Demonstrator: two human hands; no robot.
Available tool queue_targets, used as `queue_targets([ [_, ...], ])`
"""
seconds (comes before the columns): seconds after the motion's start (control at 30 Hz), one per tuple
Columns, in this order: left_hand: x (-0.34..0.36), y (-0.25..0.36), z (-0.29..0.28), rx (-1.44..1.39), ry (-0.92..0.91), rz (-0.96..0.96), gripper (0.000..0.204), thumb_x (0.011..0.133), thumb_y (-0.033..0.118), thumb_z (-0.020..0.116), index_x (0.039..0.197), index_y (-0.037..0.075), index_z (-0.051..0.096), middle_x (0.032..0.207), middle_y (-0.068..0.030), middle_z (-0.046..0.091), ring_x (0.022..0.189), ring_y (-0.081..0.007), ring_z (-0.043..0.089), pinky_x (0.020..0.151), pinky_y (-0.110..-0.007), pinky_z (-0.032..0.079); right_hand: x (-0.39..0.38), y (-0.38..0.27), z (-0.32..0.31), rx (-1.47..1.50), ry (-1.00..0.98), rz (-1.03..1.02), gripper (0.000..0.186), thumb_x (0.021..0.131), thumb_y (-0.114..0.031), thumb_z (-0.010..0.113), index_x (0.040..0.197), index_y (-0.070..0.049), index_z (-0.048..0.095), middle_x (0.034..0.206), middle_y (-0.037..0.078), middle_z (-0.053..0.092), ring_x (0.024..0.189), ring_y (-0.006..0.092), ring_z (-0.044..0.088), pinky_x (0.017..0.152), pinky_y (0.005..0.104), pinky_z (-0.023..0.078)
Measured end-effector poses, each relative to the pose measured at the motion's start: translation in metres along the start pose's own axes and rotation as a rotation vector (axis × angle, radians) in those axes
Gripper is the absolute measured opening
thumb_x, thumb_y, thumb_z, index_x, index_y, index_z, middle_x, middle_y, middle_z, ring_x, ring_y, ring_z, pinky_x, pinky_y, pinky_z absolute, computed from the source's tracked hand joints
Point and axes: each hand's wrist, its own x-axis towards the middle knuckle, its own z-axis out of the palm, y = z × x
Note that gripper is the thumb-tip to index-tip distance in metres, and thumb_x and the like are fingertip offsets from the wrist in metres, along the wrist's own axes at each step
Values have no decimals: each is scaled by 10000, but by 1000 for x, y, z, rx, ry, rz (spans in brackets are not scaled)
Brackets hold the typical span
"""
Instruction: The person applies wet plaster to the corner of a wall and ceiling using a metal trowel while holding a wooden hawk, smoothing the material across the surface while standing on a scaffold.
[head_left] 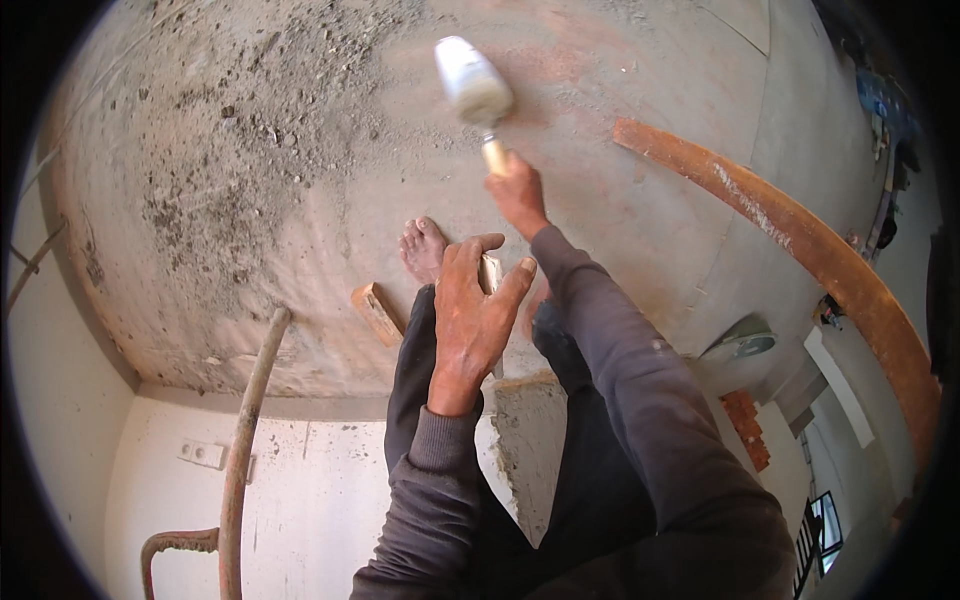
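Note:
My right hand is closed round the pale handle of a trowel, held out ahead of me. The trowel's blade is bright, with a grey patch near the handle, and it is smeared by motion. Closer to me, my left hand has its back turned up and its fingers and thumb curled round a pale, flat-edged object. Most of that object is hidden under the hand, so its kind cannot be made out. My bare foot stands just beyond the left hand.
Loose grey rubble covers the floor at the far left. A short wooden block lies beside my foot. A worn metal pipe frame stands at the left. To the right runs a long brown board; a white wall socket is at lower left.

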Motion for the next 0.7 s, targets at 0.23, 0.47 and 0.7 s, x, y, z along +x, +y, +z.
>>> queue_targets([
  [0.23,1,-1,-1,-19,-9,12,452,818,331,645,1120,-1,594,996,-126,560,862,-224,530,805,-348,436,74,50,-50,34,326,292,304,735,-201,695,926,5,580,859,231,662,811,387,665,718,458,523],
  [0.47,3,1,-3,-27,-12,-27,453,815,326,650,1118,-7,594,983,-125,559,858,-219,531,803,-341,436,67,-35,0,-249,-70,-159,307,748,-181,663,983,-1,582,936,232,662,857,396,656,744,472,530],
  [0.7,4,2,0,-68,26,-2,446,808,302,663,1118,-12,596,969,-117,558,856,-205,527,809,-333,439,49,-30,-18,-40,102,18,265,730,-166,639,914,12,570,866,265,652,830,419,650,743,487,509],
])
